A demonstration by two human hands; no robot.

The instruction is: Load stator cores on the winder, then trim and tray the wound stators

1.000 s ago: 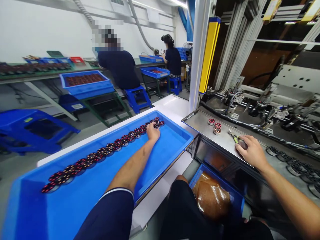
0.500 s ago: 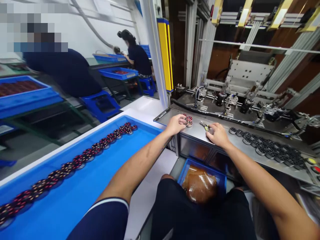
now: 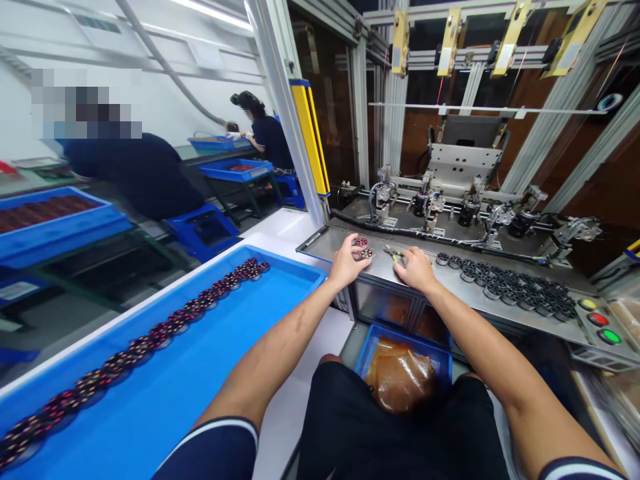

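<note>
On the metal ledge (image 3: 325,247) of the machine, my left hand (image 3: 346,261) has its fingers curled round a small red-and-black wound part (image 3: 367,253). A second such part (image 3: 361,242) sits just beyond it, by the fingertips. To the right, my right hand (image 3: 416,268) is closed on a pair of small cutters (image 3: 397,257) with yellow-green handles, lying low over the ledge with the jaws pointing left. Black ring-shaped parts (image 3: 505,283) stand in rows on the ledge, right of my right hand.
A blue tray (image 3: 300,273) with a long row of wound parts lies left. Behind the ledge are machine fixtures (image 3: 467,210). Buttons (image 3: 599,319) sit far right. A blue bin (image 3: 360,357) is below. Two people (image 3: 135,173) sit at left.
The view has shifted, showing more of the machine and the buttons. My left hand stays by the wound parts, which now show more apart; my right hand still holds the cutters.
</note>
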